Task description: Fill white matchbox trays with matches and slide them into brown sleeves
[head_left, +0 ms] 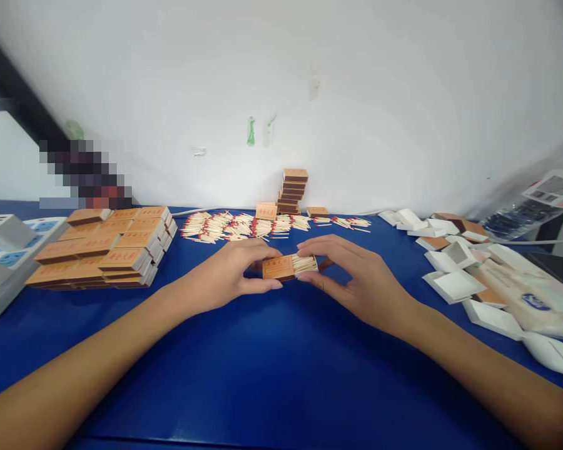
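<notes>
Both my hands meet over the middle of the blue table (272,375) around one matchbox (279,267). My left hand (229,275) grips its orange sleeve between thumb and fingers. My right hand (356,281) holds the inner tray, which sticks out to the right and shows a row of matchsticks (304,262). The tray is partly inside the sleeve. Just beyond my hands, loose red-tipped matches (244,226) lie spread across the table.
Stacked closed matchboxes (107,247) fill the left side, next to a white power strip (9,250). A small tower of boxes (293,190) stands by the wall. Empty white trays and sleeves (453,262) and plastic bags (535,300) lie on the right.
</notes>
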A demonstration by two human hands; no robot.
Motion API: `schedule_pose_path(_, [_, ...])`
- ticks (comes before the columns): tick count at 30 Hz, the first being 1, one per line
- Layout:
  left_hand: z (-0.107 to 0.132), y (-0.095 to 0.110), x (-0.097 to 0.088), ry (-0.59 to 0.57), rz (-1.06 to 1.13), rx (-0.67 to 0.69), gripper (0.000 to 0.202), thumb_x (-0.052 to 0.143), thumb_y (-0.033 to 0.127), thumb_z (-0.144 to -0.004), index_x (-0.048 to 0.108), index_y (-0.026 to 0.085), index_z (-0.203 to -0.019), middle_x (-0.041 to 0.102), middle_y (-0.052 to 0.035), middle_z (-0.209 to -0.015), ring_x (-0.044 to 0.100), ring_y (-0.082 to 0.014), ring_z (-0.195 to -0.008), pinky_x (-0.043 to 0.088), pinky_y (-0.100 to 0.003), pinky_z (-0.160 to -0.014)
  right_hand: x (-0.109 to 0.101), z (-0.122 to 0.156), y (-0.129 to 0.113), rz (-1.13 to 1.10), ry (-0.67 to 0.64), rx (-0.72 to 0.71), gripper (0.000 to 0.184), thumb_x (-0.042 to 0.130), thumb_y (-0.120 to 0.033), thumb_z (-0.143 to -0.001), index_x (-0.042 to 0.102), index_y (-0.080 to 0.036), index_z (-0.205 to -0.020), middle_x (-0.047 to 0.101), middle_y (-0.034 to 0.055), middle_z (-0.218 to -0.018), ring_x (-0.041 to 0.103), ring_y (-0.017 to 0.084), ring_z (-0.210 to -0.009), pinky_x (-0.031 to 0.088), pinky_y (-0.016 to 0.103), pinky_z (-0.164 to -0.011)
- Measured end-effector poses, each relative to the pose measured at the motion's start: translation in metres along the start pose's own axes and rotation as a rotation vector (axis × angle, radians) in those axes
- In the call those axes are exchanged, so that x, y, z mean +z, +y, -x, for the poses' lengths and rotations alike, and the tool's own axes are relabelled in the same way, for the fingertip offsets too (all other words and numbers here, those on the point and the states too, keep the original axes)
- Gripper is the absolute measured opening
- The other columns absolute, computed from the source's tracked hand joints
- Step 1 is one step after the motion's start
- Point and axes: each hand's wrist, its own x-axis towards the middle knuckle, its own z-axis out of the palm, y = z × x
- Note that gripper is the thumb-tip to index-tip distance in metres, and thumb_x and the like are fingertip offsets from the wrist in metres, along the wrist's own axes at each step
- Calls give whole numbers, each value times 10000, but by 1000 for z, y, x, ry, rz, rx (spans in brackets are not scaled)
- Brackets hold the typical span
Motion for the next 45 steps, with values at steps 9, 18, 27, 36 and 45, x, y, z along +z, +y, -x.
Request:
schedule_pose_path(9, [-3,7,1,261,-32,-39,277,802,330,-972,754,172,-1194,785,-49,-1050,712,-192,-904,549,-313,-826,15,1,-14,-313,145,376,680,615,-541,-1060,394,-331,-1668,465,118,-1716,512,325,-1535,536,558,-1189])
schedule_pose_path(18, [1,19,16,330,-57,5,309,811,306,-971,743,174,-1242,781,-65,-1104,744,-207,-987,602,-336,-905,17,20,-35,-308,-337,471,908,461,-658,-1084,-46,-344,-1768,-5,5,-1844,57,342,-1692,99,675,-1338])
schedule_pose_path(27, [4,23,17,344,-71,13,298,775,323,-997,726,171,-1249,771,-75,-1128,741,-213,-1011,602,-338,-899,11,15,-37,-566,-364,523,928,506,-670,-1069,-111,-457,-1729,-20,-21,-1847,312,345,-1641,275,668,-1310])
schedule_pose_path(36, [2,17,-12,218,-382,-40,352,731,406,-1022,736,185,-1295,772,-130,-1243,733,-305,-1153,588,-453,-1009,17,9,-13,-212,-164,304,806,490,-583,-1098,93,-385,-1772,247,71,-1825,298,329,-1653,345,641,-1306])
schedule_pose_path(45, [127,9,-133,269,-732,-409,879,295,930,-968,743,261,-1321,715,-89,-1269,656,-322,-1135,514,-490,-1007,9,1,1,89,-135,144,594,464,-460,-1116,366,-278,-1672,453,151,-1688,414,311,-1588,366,586,-1314])
